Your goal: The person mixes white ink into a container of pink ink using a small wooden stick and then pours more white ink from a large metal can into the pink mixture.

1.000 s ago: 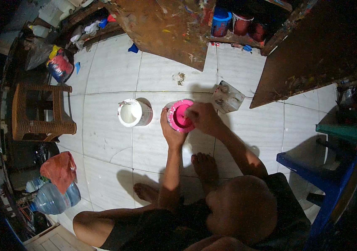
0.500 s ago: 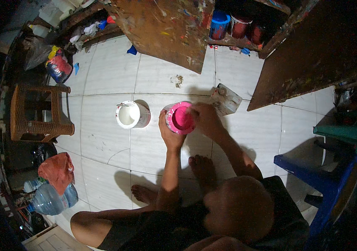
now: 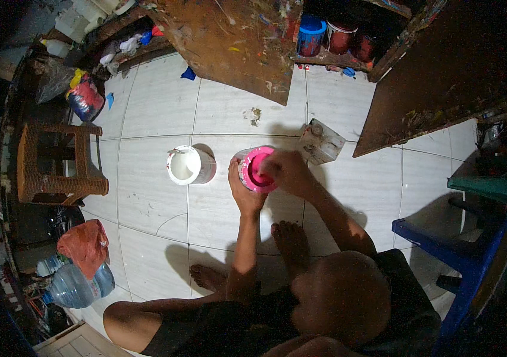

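A paint container with a pink-smeared rim (image 3: 245,171) stands on the tiled floor in front of me, pink paint inside it. My left hand (image 3: 245,193) is wrapped round its near left side. Over the right part of its mouth is my right hand (image 3: 290,172), fingers closed and partly blurred; whatever they grip is hidden. To the left stands a white-rimmed container (image 3: 183,165) holding white paint, with drips on its outside. A clear, boxy can (image 3: 320,141) lies just beyond my right hand.
Paint-stained cabinet doors (image 3: 241,53) hang open at the far side, with a blue paint can (image 3: 311,35) on the shelf. A brown stool (image 3: 63,163) and a large water bottle (image 3: 81,285) are at the left. A blue plastic stool (image 3: 438,238) is at the right.
My right hand has shifted slightly down and in over the pink container's mouth, covering more of it. The left hand keeps its hold. The whole view has shifted a little.
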The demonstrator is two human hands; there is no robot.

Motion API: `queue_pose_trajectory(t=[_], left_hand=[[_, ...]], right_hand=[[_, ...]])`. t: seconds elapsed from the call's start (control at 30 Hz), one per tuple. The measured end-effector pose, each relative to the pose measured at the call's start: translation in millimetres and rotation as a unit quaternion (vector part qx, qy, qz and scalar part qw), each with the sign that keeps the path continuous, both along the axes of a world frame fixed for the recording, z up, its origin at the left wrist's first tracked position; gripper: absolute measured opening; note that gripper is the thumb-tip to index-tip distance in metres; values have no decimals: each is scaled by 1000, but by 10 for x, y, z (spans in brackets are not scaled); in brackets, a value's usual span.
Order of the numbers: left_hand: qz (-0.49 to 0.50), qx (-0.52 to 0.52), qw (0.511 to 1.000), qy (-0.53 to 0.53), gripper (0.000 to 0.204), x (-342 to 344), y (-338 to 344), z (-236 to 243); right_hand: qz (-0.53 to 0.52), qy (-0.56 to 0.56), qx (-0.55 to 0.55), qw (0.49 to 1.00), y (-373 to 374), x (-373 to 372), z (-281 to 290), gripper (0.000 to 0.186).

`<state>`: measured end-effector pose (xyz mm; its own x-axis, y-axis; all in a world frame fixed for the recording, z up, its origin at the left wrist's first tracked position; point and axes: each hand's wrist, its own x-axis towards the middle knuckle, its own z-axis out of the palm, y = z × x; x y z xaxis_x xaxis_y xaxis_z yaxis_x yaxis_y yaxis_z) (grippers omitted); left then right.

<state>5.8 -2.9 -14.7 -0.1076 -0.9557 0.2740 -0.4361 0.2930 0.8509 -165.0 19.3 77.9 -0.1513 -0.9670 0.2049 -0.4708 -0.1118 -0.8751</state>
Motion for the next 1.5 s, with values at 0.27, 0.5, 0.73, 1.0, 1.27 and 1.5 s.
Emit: queue_pose_trajectory(t=[0.27,0.5,0.73,1.0,1.27,1.5], left_hand=[[-6,14,1000,14,107,-20,17,-34],[-8,-17,1000,-10,109,-7,10,-32],[-8,-47,997,-55,112,-9,0,-1],[-26,-28,999,27,113,-5,3,-42],[-23,-78,994,-79,112,-36,0,11],[-8,-70,996,-51,116,-33,5,20]], right_hand=[[13,48,25,998,8,-32,-85,14],[53,127,13,990,35,-17,-65,18],[84,196,34,976,42,10,-52,15],[-15,50,71,996,10,-51,-35,14],[5,62,6,998,63,-54,-26,13],[45,99,27,994,59,-27,-19,15]])
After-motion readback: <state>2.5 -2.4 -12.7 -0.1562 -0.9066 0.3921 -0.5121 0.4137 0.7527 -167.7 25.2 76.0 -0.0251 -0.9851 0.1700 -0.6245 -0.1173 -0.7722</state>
